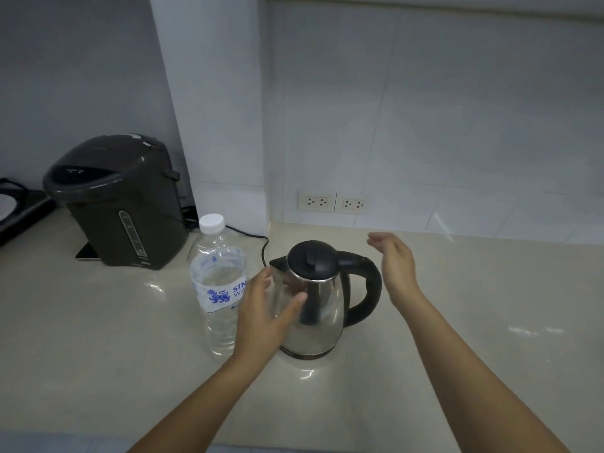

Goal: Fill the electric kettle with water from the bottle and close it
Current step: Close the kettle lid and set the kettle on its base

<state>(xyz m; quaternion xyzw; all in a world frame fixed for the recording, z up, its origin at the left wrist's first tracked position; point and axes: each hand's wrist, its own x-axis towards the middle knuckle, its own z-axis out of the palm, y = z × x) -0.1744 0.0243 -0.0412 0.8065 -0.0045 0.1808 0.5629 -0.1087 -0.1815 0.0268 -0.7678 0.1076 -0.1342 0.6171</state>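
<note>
A: Status on the kettle?

B: Steel body, black lid down. Stands upright on the beige surface, spout to the left, black handle to the right.

A: Bottle?

B: Clear water bottle, upright just left of the kettle. White cap on. Blue lettering on the label.

A: Hands?

B: Left hand sits in front of the gap between bottle and kettle, overlapping both in view. Fingers spread wide, thumb across the kettle body. Grip is wide, closed on nothing. Can't tell if it touches the steel.

A: Right?

B: Right hand is raised just right of the handle, palm turned toward it, fingers loosely extended. Grip wide, empty. Clear gap to the handle.

A: Anything else there?

B: Dark hot-water pot at back left, well apart from the kettle. A black cord runs along the surface behind the bottle toward the kettle. Two wall sockets on the tiled wall behind. Black object at the far left edge, cut off, can't identify it.
</note>
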